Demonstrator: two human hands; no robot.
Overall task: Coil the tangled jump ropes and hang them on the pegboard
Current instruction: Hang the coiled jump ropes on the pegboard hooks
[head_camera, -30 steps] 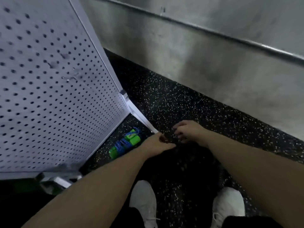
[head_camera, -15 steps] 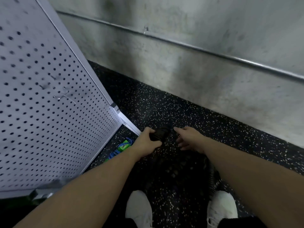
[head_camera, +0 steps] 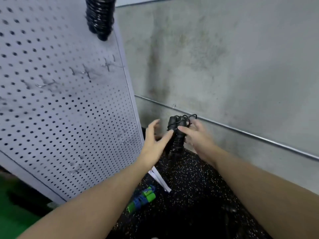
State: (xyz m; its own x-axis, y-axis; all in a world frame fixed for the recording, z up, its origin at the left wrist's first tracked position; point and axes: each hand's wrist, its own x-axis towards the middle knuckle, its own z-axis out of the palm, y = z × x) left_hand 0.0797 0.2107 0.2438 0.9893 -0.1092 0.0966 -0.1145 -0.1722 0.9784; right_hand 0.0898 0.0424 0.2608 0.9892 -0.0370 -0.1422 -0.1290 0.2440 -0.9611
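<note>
Rope bundle [head_camera: 176,135] lifted, between hands.

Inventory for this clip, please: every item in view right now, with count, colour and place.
Black rope: 1, black, coiled, held up between both hands before the wall.
Hung rope: 1, black, coiled, at the pegboard's top edge.
Green rope: 1, blue cord with green handles, on the floor by the pegboard's foot.
Pegboard: 1, white, perforated, left, with several bare hooks.
Wall: grey, behind, with a metal rail.
Floor: black, speckled.
Left hand: thumb touches the black rope, fingers spread.
Right hand: grips the black rope.
</note>
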